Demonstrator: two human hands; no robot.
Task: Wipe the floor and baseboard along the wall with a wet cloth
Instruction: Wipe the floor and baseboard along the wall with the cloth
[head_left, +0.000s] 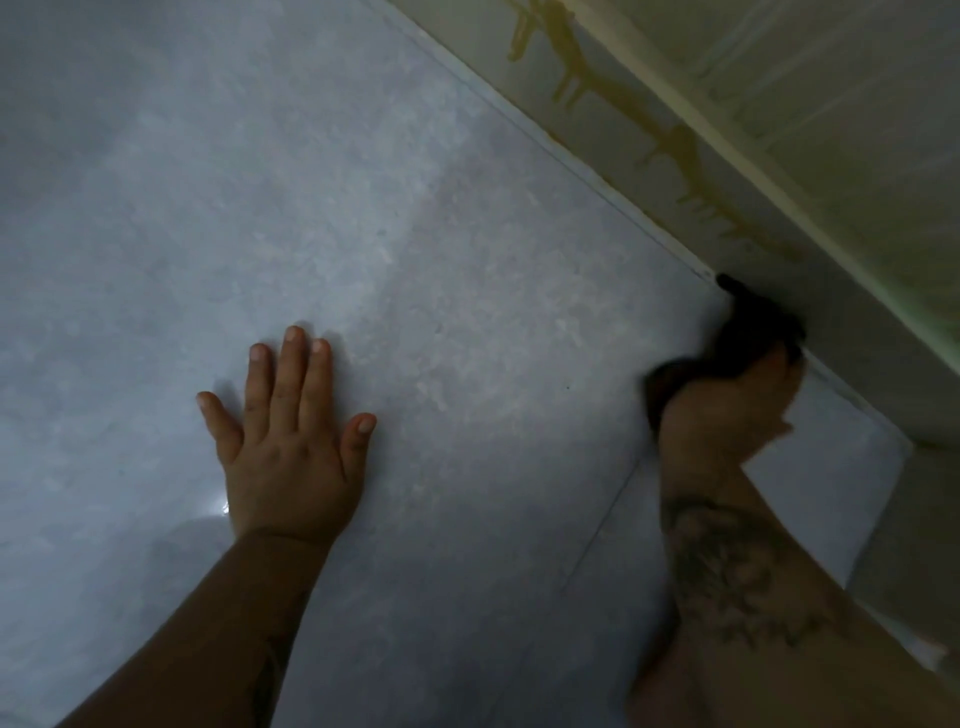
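A dark cloth (748, 332) is bunched in my right hand (727, 415), pressed into the joint where the grey tiled floor (363, 208) meets the baseboard (649, 130). The baseboard runs diagonally from the top centre down to the right. Yellow-brown drip stains (680, 150) streak it above the cloth. My left hand (291, 436) lies flat on the floor with fingers spread, well to the left of the cloth. Part of the cloth is hidden under my right hand.
Above the baseboard rises a pale wall (831, 104). A tile joint (602, 525) crosses the floor near my right forearm. At the lower right the baseboard ends at a corner (909, 447).
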